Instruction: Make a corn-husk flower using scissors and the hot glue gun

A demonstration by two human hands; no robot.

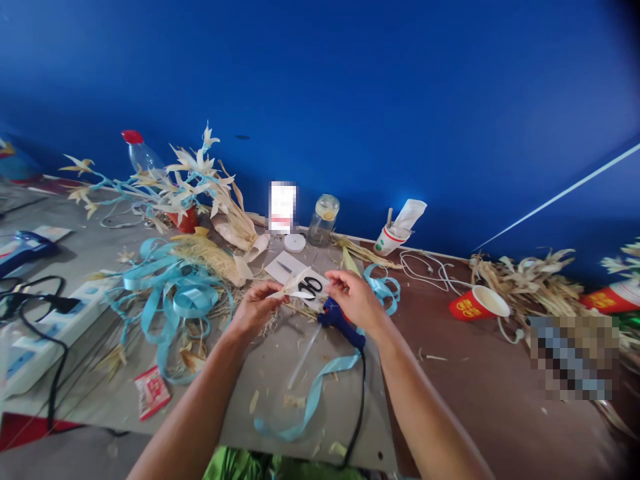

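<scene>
My left hand point(256, 308) and my right hand point(354, 297) pinch opposite ends of a pale dried corn-husk piece point(299, 285), held just above the grey board point(280, 380). Black-handled scissors point(310, 287) lie on white paper right behind the husk. A blue glue gun point(341, 322) lies under my right hand, its black cord running toward me. A light blue ribbon strip point(313, 393) trails across the board below my hands.
A tangle of blue ribbon point(173, 293) and husks lies at left, by a power strip point(40, 340) with black cables. Husk flowers point(185, 177), a plastic bottle point(140, 153), a glass jar point(323, 219) and a paper cup point(393, 237) line the blue wall. A tipped red cup point(477, 303) and loose husks point(530, 273) lie at right.
</scene>
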